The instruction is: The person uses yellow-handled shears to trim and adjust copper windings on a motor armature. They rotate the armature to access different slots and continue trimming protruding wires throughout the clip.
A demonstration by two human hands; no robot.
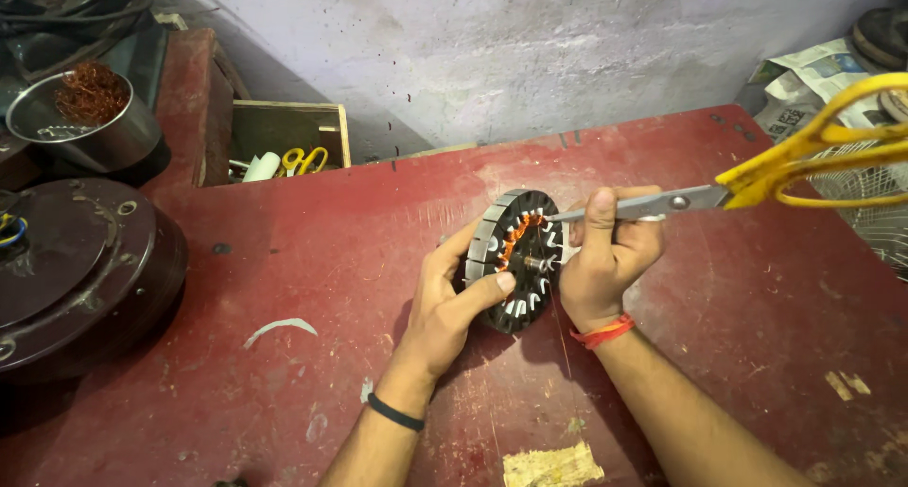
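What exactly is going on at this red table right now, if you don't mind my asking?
A person holds a round motor stator on edge on the red table. The left hand steadies its rim, while the right hand grips the closed blades of yellow-handled scissors, their tip at the copper winding. To the left sit a dark motor housing and a metal bowl of copper wire.
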